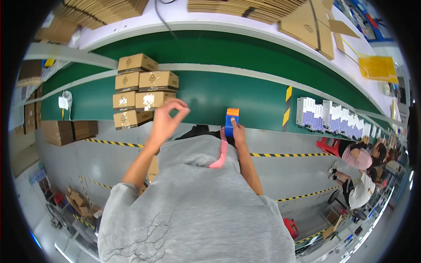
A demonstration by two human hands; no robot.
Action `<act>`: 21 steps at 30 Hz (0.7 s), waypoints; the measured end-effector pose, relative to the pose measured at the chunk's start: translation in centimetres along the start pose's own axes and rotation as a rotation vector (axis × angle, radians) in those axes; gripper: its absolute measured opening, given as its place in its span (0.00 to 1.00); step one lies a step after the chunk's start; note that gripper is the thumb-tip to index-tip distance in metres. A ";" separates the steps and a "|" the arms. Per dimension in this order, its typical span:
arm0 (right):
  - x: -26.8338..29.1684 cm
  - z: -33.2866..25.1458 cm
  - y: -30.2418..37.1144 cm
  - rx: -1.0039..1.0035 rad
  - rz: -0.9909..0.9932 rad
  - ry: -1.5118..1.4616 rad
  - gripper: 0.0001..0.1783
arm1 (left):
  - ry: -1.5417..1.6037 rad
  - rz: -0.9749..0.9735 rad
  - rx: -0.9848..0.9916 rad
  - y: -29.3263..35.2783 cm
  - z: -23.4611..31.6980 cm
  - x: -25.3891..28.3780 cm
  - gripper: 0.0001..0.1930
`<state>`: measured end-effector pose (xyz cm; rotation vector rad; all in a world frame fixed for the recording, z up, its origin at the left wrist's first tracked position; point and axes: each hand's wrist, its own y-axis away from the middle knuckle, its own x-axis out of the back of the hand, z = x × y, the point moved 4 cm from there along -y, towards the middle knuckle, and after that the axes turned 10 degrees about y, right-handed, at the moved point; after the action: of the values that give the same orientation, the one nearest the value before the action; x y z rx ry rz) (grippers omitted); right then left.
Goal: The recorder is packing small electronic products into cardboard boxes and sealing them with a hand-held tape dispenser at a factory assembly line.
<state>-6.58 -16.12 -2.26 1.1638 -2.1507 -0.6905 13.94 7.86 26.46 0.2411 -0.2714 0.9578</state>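
Standing at the green conveyor belt (210, 94), I had stuff on both sides. Far left: a white rag or glove (66, 101) lay on the belt edge, with brown carton stacks (70, 131) on the floor below it. Next over, a cluster of small cardboard boxes (142, 90) sat on the belt, stacked in two or three rows, well short of my tool.

My left hand (167, 119) was raised just right of those boxes, empty. Thumb and forefinger were curled toward each other in a loose ring, tips nearly meeting, other fingers spread apart. It partly overlapped the lowest box from my view; couldn't tell if it touched.

My right hand (238, 131) was clamped on a blue tape dispenser (230, 122) with an orange top, standing at the near belt edge. A pink strip (220, 153) hung from it over my grey shirt (197, 206).

Right of that: a yellow-black marker post (287, 105) on the belt rail, then rows of white-and-purple packs (333, 118) standing upright. Flat cardboard sheets (315, 26) were piled on the far table. Far right, two seated people (359, 171) worked beside the line, well apart from me.
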 end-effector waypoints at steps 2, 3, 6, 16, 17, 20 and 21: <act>0.4 -1.4 0.6 -0.032 -0.056 -0.137 0.25 | 0.422 -0.100 0.024 0.7 9.7 -2.6 0.08; 1.1 -0.3 0.1 -0.056 -0.026 -0.146 0.27 | 0.606 -0.212 -0.091 1.4 13.5 -3.6 0.05; 3.5 0.3 -0.4 -0.074 -0.003 -0.165 0.29 | 0.982 -0.636 -0.618 2.5 23.1 -6.9 0.07; 15.3 4.4 -0.9 -0.118 0.031 -0.210 0.30 | 0.668 -0.856 -0.811 -2.4 31.2 -18.8 0.15; 16.6 4.7 -1.1 -0.116 0.033 -0.276 0.30 | 0.500 -0.753 -0.835 -3.7 30.9 -20.3 0.11; 19.8 5.8 -0.6 -0.129 0.050 -0.315 0.29 | -0.135 -0.221 -0.759 -13.8 30.2 -24.6 0.06; 20.9 4.3 0.5 -0.139 0.004 -0.383 0.27 | -0.376 -0.094 -0.848 -17.9 28.7 -25.1 0.07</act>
<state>-19.08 -33.22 0.36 1.0163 -2.3653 -1.1174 11.61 -30.57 43.67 -0.3499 -0.9701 0.6293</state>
